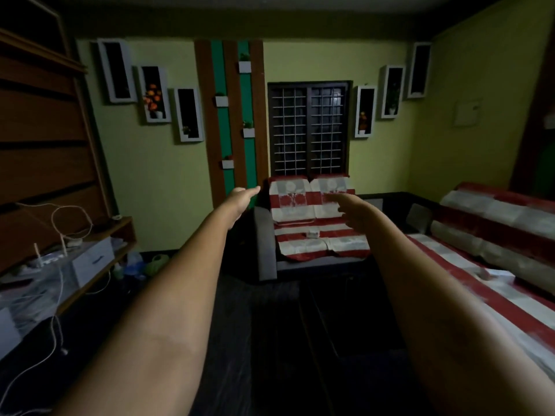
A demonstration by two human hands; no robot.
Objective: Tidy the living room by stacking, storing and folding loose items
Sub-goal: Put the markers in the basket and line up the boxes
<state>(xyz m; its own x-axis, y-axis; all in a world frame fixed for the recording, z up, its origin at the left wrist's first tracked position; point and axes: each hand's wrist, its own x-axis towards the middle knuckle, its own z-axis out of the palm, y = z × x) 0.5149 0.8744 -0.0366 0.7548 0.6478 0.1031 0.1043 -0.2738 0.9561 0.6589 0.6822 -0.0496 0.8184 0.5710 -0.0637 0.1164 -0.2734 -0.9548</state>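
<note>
Right now both arms reach forward over the dark floor, holding nothing. The left hand [244, 196] has its fingers straight and together; the right hand [350, 207] has its fingers loosely spread, 1 pointing ahead. Loose items lie apart from both hands: a small white object [312, 234] on the striped armchair [318, 223] seat, and tangled white cords [70, 223] on the tabletop [99, 283] at the left. My judgement: the dim light could cause a missed item, and dangling cords could snag a foot and drag boxes off the tabletop edge.
</note>
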